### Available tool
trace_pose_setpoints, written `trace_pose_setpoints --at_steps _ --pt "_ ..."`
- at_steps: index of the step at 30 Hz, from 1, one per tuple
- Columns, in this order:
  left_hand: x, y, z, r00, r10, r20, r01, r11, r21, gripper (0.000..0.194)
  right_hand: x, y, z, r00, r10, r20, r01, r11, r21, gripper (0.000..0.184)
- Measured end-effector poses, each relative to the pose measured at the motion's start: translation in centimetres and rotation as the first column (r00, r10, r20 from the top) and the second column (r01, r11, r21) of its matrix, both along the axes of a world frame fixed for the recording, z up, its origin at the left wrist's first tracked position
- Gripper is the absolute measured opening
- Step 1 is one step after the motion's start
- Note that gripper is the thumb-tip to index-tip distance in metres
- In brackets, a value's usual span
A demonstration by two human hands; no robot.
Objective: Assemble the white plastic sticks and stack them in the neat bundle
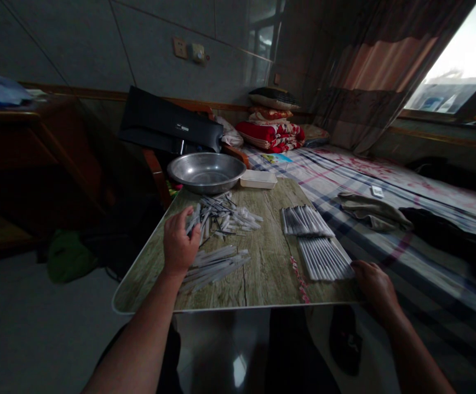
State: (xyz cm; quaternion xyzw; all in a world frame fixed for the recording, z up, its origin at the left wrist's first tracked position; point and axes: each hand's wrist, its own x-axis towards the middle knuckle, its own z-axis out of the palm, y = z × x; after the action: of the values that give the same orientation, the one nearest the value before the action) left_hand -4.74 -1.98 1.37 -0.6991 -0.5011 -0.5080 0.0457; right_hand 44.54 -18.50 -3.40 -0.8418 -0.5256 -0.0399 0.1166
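Slim plastic tubes [193, 219] are pinched by the left hand [177, 244], fingers closed, long axis toward 1 o'clock; the right hand [375, 284], fingers open, is laid at the edge of the surface [262, 276], beside a tube row [325, 258] angled toward 11 o'clock.

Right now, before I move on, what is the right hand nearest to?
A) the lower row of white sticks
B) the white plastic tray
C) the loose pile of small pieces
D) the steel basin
A. The right hand lies just beside the lower row of white sticks at the table's right side.
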Motion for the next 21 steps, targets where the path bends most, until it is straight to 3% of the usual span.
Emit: trace_pose_setpoints --at_steps 4,9,21 --pt "-0.03 0.0 -0.06 1.0 0.0 0.015 0.0 1.0 -0.01 0.045 -0.69 0.07 0.41 0.999 -0.034 0.009 0.034 0.999 0.023 0.042" --pt "-0.14 0.09 -0.1 1.0 0.007 0.009 -0.007 1.0 0.013 0.044 -0.82 -0.03 0.99 1.0 0.012 -0.027 -0.012 1.0 0.005 0.039" --pt "-0.21 -0.01 0.0 0.998 0.012 0.054 -0.011 1.0 -0.015 0.044 -1.11 0.36 0.63 0.998 -0.011 0.057 0.014 0.998 -0.063 0.041"
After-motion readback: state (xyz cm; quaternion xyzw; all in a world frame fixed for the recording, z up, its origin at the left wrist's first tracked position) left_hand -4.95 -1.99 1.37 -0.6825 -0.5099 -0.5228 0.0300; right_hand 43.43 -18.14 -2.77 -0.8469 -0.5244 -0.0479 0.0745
